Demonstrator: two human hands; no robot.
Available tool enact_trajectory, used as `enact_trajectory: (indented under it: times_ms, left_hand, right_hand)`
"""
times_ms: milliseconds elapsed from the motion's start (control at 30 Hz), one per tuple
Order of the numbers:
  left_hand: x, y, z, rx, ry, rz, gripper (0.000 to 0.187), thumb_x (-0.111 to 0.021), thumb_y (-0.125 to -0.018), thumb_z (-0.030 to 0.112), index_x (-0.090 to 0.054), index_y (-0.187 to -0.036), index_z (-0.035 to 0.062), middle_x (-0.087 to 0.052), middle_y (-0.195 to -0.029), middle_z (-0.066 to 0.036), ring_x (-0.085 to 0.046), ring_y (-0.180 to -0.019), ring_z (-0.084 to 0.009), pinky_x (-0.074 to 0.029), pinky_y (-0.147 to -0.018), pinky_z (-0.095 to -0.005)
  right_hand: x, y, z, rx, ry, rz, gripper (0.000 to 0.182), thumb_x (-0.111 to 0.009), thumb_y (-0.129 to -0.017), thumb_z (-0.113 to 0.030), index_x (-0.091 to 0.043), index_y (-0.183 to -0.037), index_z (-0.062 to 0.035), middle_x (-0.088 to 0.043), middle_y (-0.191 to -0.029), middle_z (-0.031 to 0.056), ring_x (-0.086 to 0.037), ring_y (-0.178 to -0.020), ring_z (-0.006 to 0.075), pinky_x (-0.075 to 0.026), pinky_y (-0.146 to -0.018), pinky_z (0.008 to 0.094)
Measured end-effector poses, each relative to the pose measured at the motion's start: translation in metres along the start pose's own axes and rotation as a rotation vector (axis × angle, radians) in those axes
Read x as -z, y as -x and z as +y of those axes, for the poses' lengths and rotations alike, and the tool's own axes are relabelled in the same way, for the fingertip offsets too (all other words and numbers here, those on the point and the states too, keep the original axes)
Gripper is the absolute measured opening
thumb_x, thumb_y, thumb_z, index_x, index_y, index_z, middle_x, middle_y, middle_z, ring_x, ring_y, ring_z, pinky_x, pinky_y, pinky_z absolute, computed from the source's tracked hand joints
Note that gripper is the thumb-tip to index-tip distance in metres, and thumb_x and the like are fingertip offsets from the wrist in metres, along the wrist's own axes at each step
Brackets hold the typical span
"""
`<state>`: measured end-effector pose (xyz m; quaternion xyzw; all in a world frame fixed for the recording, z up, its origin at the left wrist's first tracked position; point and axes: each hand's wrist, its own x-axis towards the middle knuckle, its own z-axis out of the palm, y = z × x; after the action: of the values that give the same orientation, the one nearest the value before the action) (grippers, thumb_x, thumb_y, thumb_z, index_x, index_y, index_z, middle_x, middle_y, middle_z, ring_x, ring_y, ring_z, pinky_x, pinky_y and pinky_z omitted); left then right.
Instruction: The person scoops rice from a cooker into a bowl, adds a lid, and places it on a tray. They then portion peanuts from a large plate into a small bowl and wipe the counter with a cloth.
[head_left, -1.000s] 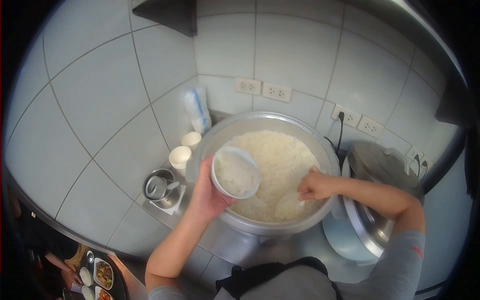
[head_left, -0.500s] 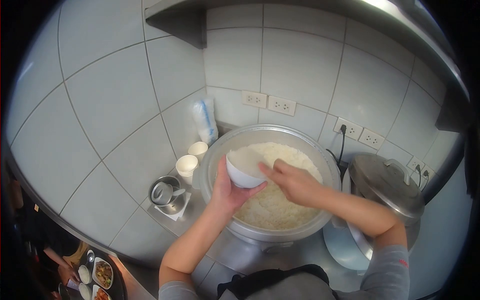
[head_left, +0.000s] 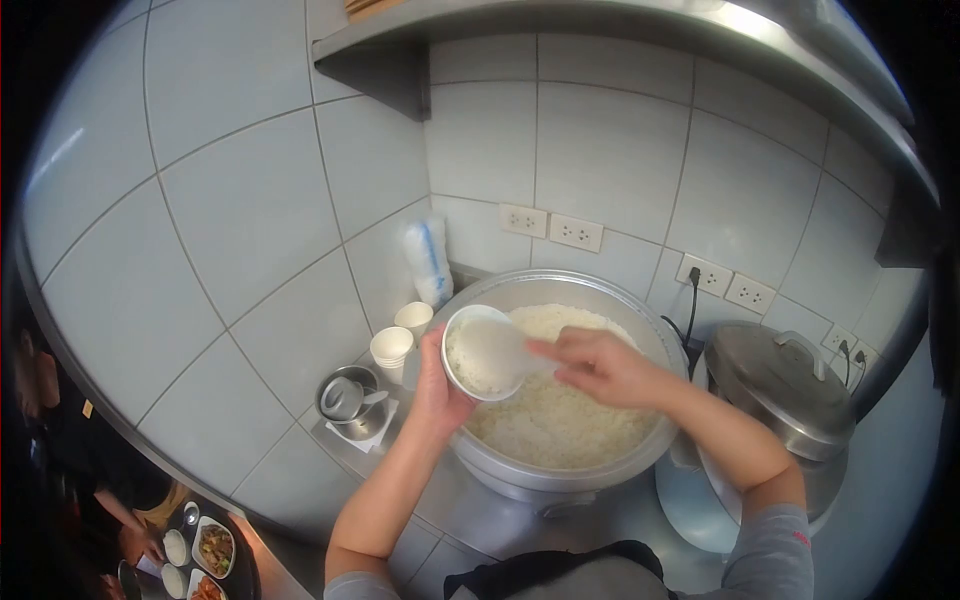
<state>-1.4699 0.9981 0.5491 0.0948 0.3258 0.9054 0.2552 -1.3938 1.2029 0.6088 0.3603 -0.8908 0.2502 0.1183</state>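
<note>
My left hand is wrapped round a white bowl, its mouth tilted toward me with rice inside. In my right hand is a pale, translucent rice paddle, its flat blade over the bowl's mouth and hiding part of the rice in it. My index finger stretches along the paddle. Both hands are above a large round metal pot, which holds a broad mass of cooked white rice.
Left of the pot stand stacked paper cups, a metal container with utensils and a plastic-wrapped sleeve. A lidded metal pot is at right, below plugged-in sockets. A shelf overhangs. Another person's hand is near dishes at lower left.
The bowl has turned so its mouth and the rice inside show more toward me. My right index finger has straightened along the paddle. The view has shifted slightly upward.
</note>
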Motion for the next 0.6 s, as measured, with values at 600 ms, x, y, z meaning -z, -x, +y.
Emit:
enact_trajectory:
  times_ms: [600]
  left_hand:
    - [-0.011, 0.04, 0.006, -0.105, 0.218, 0.001, 0.066, -0.036, -0.084, 0.062, -0.04, -0.129, 0.0135, -0.046, -0.128, -0.013, -0.046, -0.115, -0.034, -0.042, -0.087, -0.0536]
  right_hand:
    - [-0.012, 0.045, 0.131, -0.133, 1.048, -0.172, 0.008, -0.056, -0.072, -0.013, -0.062, -0.073, -0.0084, -0.055, -0.069, 0.0002, -0.049, -0.089, 0.0162, -0.035, -0.086, 0.039]
